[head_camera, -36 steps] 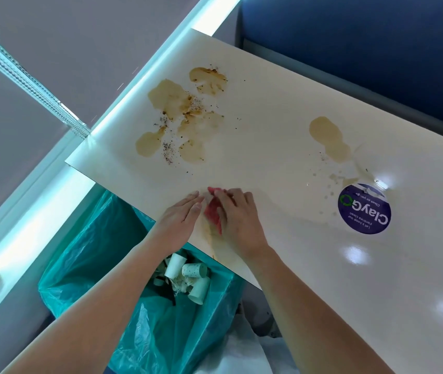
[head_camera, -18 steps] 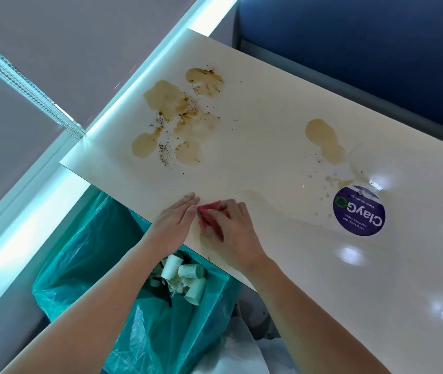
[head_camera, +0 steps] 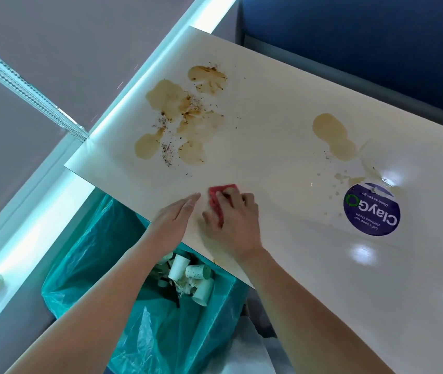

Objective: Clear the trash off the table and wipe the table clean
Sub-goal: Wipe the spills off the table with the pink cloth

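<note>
Red cloth [head_camera: 219, 197] on table [head_camera: 269, 147], near edge.
Right hand [head_camera: 235, 222] is clamping the cloth, fingers curled over it; left hand [head_camera: 174, 220] is lying flat, fingers straight, just left. Brown stains [head_camera: 171, 103] are sitting farther off.

Red cloth [head_camera: 219, 197], brown stains [head_camera: 169, 99], cream table [head_camera: 282, 103], purple sticker [head_camera: 371, 209], teal bag [head_camera: 101, 244].

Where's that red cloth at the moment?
In the head view, the red cloth lies on the table near its front edge, gripped under the right hand, just right of the left hand and close to the green trash bag.
</note>
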{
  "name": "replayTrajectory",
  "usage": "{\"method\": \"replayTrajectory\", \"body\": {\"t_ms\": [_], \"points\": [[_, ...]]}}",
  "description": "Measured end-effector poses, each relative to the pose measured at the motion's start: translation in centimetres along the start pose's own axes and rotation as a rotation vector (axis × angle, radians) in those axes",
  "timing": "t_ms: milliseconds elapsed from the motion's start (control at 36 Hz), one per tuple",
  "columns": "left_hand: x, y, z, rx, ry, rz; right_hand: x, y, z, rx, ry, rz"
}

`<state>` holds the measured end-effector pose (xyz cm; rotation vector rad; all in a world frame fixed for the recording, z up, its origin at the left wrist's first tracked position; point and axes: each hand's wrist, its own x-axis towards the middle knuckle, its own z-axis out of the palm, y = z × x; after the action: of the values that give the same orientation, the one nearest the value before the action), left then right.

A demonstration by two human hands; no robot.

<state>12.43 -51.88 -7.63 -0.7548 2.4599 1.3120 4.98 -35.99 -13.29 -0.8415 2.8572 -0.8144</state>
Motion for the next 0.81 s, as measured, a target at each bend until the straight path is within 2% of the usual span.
{"method": "replayTrajectory", "body": {"t_ms": [56,167,278,361,417,556,611,694,806], "points": [[0.0,0.3,-0.5,-0.070,0.030,-0.037,-2.4,-1.0,0.5,-0.010,-0.069,-0.110],[-0.1,0.4,-0.6,-0.046,-0.002,-0.048,-6.1,1.6,-0.1,-0.022,-0.034,-0.183],[-0.1,0.3,-0.5,-0.045,-0.019,-0.045,-5.1,5.3,-2.0,-0.055,0.097,-0.087],[-0.1,0.3,-0.2,-0.034,-0.013,-0.037,-1.8,4.9,-1.6,-0.053,0.157,0.045],[-0.2,0.2,0.2,-0.012,-0.007,-0.024,-0.7,3.1,-0.5,-0.033,0.120,0.063],[-0.1,0.2,0.3,-0.002,0.006,-0.030,-4.7,-0.9,0.9,0.054,-0.082,-0.174],[-0.2,0.3,0.2,0.020,0.004,-0.028,-7.3,0.0,0.1,0.060,-0.093,-0.203],[-0.3,0.3,0.1,0.050,-0.024,-0.017,-9.8,3.9,-2.1,0.029,-0.008,-0.117],[-0.5,0.4,0.2,-0.002,-0.029,-0.014,-8.8,7.1,-3.6,-0.053,0.126,0.102]]}}
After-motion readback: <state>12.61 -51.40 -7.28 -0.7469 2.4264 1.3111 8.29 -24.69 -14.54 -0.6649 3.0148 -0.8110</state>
